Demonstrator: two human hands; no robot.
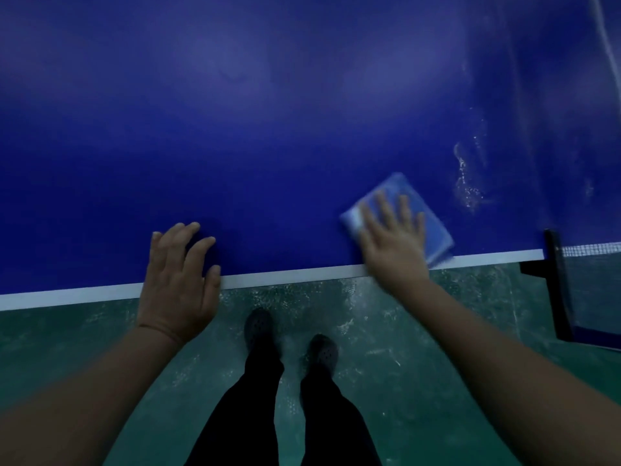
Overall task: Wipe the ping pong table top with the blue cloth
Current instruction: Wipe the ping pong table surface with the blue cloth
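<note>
A dark blue ping pong table top (268,129) fills the upper part of the view, its white edge line (285,274) running along the near side above a scuffed green floor (386,331).

The right hand (393,237) lies flat with fingers spread and straight, pressing the folded blue cloth (433,223) down onto the table close to the near edge. The flat palm probably serves to spread pressure over the whole pad, so that the cloth drags evenly rather than bunching. The cloth looks blurred, which suggests a stroke is under way.

The left hand (181,270) rests on the near edge, well apart from the cloth, its fingers loosely bent on the surface and holding nothing. It seems to be there as a brace for leaning over the table.

Beyond the cloth, toward the right end, whitish streaks (467,183) mark the surface near the black net post (557,280) and the net (591,250). That patch likely still needs wiping. Below, the person's dark trousers and shoes (289,341) stand just back from the edge.
</note>
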